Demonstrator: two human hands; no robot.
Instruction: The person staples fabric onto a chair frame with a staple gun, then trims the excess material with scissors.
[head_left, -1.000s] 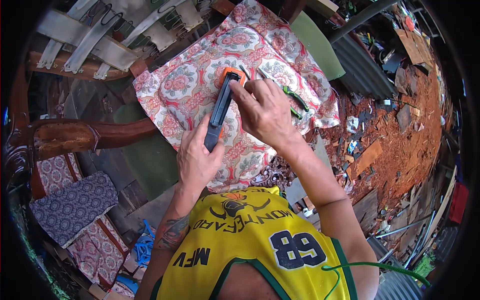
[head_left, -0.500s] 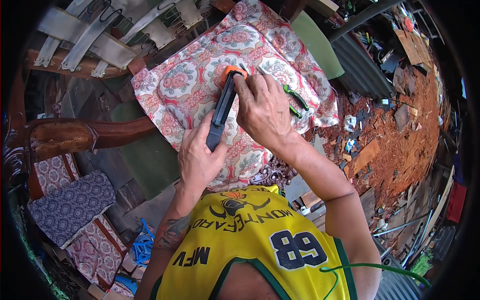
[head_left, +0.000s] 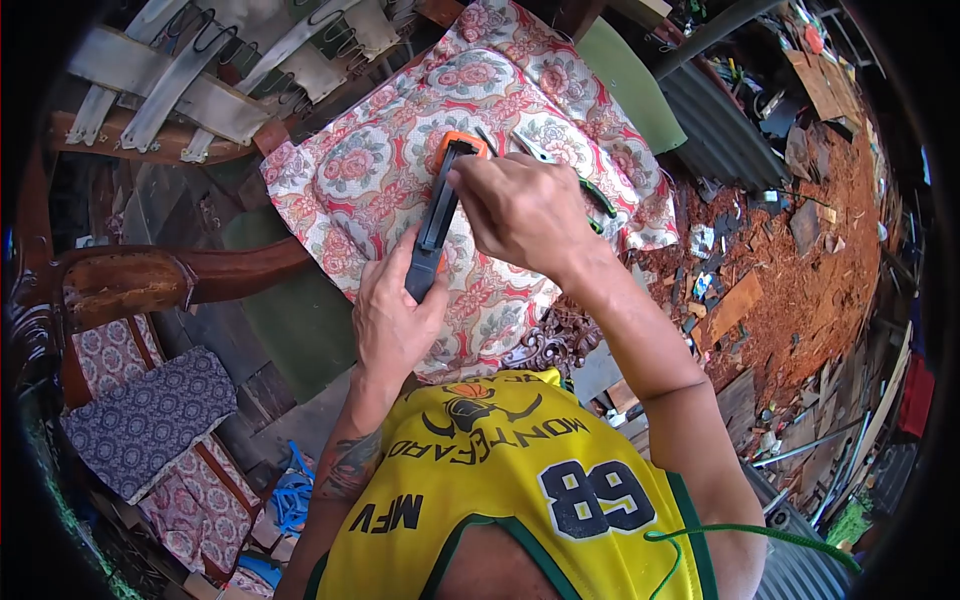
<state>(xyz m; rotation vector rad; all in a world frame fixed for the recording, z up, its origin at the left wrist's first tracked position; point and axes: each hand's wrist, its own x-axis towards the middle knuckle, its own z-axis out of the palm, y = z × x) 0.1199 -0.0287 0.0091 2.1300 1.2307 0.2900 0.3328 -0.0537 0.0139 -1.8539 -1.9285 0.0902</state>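
Observation:
My left hand (head_left: 392,318) is wrapped round the rear end of an orange and black staple gun (head_left: 437,212), holding it with its long open channel facing up. My right hand (head_left: 525,207) is closed in a pinch over the channel's right edge, near the orange end; what its fingertips hold is hidden. Under both hands lies a cushion (head_left: 365,160) covered in red and cream floral fabric. Green-handled pliers (head_left: 598,198) rest on it just beyond my right hand, their jaws partly showing. A thin dark tool (head_left: 487,138) lies beside the orange end.
A wooden frame with pale straps (head_left: 165,75) stands at the upper left, a curved wooden armrest (head_left: 230,268) below it. Patterned fabric pieces (head_left: 150,420) are at the lower left. Carved wood (head_left: 555,340) shows near my body. Scraps litter the reddish ground (head_left: 800,300) at right.
My right hand has shifted slightly down along the staple gun's channel and its fingers have curled in. More of the orange end and the pliers' jaws now show.

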